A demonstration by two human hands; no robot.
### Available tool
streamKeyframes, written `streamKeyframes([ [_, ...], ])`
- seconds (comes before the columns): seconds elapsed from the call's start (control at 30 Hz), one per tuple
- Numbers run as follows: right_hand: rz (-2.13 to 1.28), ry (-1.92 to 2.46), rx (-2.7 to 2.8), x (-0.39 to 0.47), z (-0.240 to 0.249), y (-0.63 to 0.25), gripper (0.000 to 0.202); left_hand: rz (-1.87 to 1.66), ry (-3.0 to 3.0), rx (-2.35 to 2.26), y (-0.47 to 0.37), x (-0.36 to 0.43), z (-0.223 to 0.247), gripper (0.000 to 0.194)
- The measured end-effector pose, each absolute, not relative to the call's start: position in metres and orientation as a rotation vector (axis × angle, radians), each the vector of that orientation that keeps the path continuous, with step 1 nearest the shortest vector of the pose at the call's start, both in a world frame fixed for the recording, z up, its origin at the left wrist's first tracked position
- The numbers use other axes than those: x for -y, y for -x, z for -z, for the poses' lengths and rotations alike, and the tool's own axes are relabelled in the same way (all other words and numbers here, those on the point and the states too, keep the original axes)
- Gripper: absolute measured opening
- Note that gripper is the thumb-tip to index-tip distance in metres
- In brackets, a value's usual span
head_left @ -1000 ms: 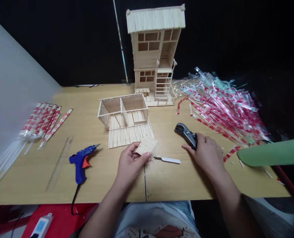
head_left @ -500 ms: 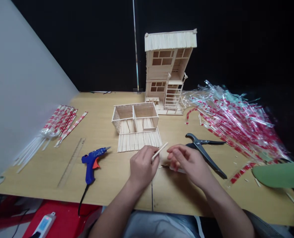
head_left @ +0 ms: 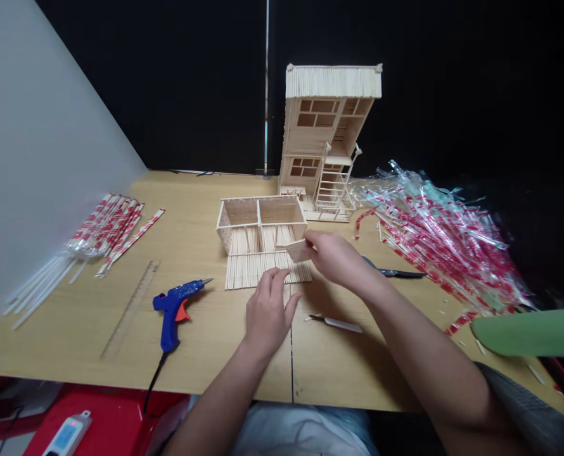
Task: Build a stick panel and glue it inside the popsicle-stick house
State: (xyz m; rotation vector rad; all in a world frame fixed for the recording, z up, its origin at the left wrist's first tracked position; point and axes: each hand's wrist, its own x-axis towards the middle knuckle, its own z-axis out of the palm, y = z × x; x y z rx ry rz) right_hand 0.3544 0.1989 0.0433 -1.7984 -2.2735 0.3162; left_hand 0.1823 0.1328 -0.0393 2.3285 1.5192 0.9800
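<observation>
A small panel of wooden sticks is pinched in my right hand, over the front right part of a low stick-built structure. That structure has a two-part box at the back and a slatted floor at the front. My left hand is at the floor's front edge, fingers apart, holding nothing. Behind stands a tall two-storey stick house with a ladder. A blue glue gun lies left of my left hand. A small white-handled knife lies below my right hand.
Wrapped chopsticks and a clear ruler lie at the left. At the right are a heap of red-and-clear wrappers, dark cutters partly under my right arm, and a green object at the table's edge.
My right hand has moved up and left and now holds the stick panel over the structure. My left hand has opened and no longer holds the stick piece. The knife is uncovered.
</observation>
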Motion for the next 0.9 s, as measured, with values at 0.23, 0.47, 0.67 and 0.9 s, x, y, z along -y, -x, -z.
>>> streamKeyframes([
  [0.23, 0.143, 1.748, 2.658, -0.224, -0.057, -0.336, 0.034, -0.862, -2.232, -1.478, -0.181, -0.132, 0.044, 0.032],
  [0.47, 0.296, 1.688, 2.807, -0.228, -0.050, -0.326, 0.029, -0.809, -2.233, -1.447, -0.183, -0.131, 0.049, 0.029],
  [0.67, 0.375, 1.654, 2.782, -0.230, -0.039, -0.330, 0.028, -0.769, -2.181, -1.456, -0.182, -0.132, 0.046, 0.025],
  [0.9, 0.325, 1.670, 2.765, -0.230, -0.037, -0.335, 0.028, -0.918, -1.938, -1.436, -0.170, -0.153, 0.045, 0.021],
])
